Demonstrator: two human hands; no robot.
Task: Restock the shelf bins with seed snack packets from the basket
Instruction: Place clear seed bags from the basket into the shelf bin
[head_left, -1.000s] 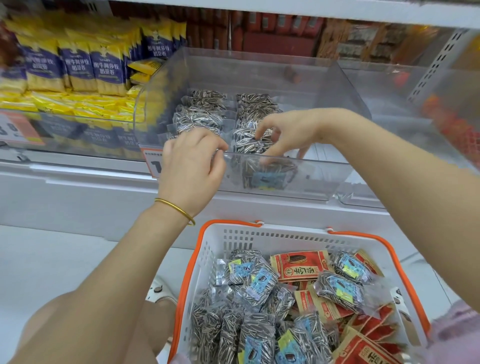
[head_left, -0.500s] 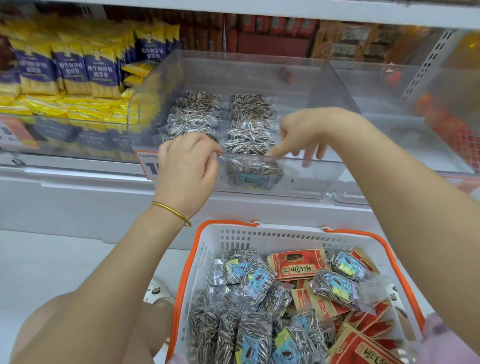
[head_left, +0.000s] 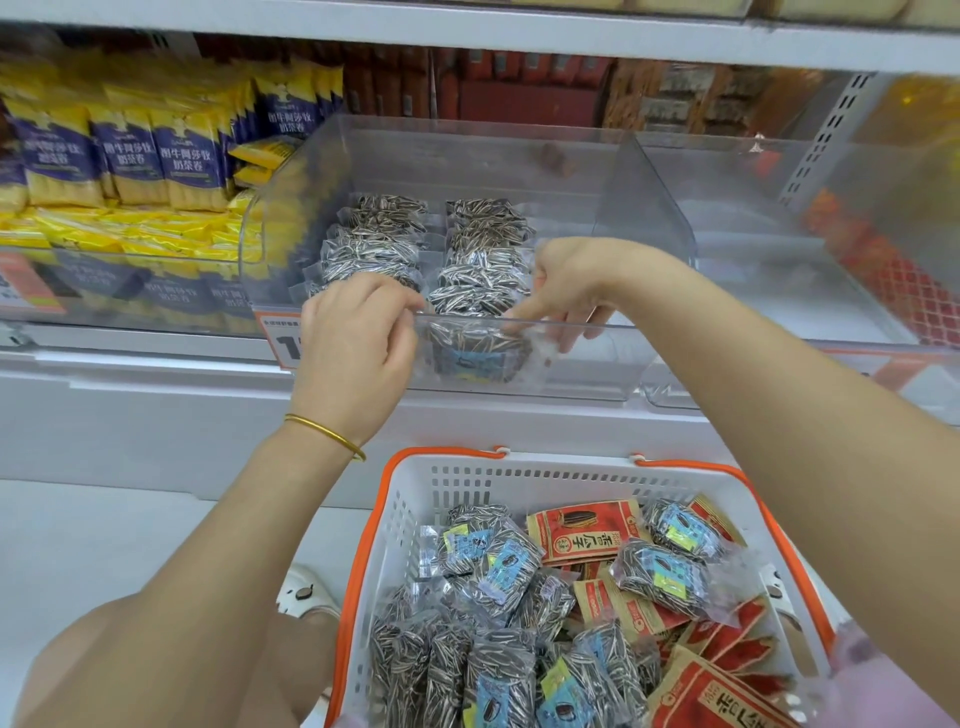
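A clear shelf bin (head_left: 587, 364) holds two rows of striped sunflower seed packets (head_left: 483, 249). My left hand (head_left: 353, 353) is at the bin's front rim. Its fingers curl over the rim onto the front seed packet of the left row, thumb pinched against them; the packet is mostly hidden. My right hand (head_left: 566, 286) reaches into the bin from the right. Its index finger touches the front packet (head_left: 478, 353) of the right row, the other fingers hanging loose. Below stands the white basket (head_left: 457, 478) with orange rim, holding several striped and red seed packets (head_left: 576, 535).
Yellow and blue snack bags (head_left: 130, 156) fill the bin on the left. Another clear bin (head_left: 779, 249) sits to the right, a red mesh bag (head_left: 904, 280) at its far side. A price tag (head_left: 283, 338) hangs on the shelf edge. My knee (head_left: 104, 665) is bottom left.
My right hand has shifted slightly right and lowered its index finger onto the front packet of the right row. My left hand has stayed at the bin's rim.
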